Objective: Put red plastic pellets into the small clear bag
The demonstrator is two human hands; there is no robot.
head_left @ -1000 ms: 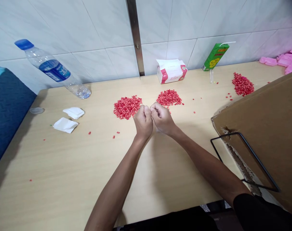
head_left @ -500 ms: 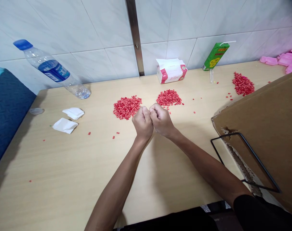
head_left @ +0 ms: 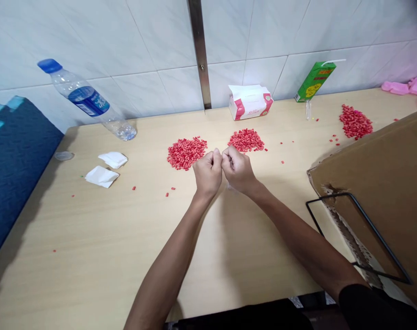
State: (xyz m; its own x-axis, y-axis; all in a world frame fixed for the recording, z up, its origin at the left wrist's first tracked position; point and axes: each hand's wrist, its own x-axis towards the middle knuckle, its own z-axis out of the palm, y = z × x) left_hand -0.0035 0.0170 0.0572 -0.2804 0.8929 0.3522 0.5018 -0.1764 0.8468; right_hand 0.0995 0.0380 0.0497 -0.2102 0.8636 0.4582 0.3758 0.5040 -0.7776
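Left hand [head_left: 207, 174] and right hand [head_left: 239, 170] closed, side by side

The fingers of both are curled into fists, thumbs uppermost; whether anything is pinched inside cannot be told. On the table [head_left: 126, 238], the left red pile [head_left: 185, 153] is partly covered by the left hand. The middle red pile [head_left: 247, 139] is seen just beyond the right, near the tissue pack [head_left: 252, 104].

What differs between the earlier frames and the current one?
The scene has slid slightly right in the picture, apparently from the camera turning; nothing on the table visibly moved. The left hand and right hand remain closed side by side, with no visible grasp or release. The red piles, bottle and tissue pack stayed put.
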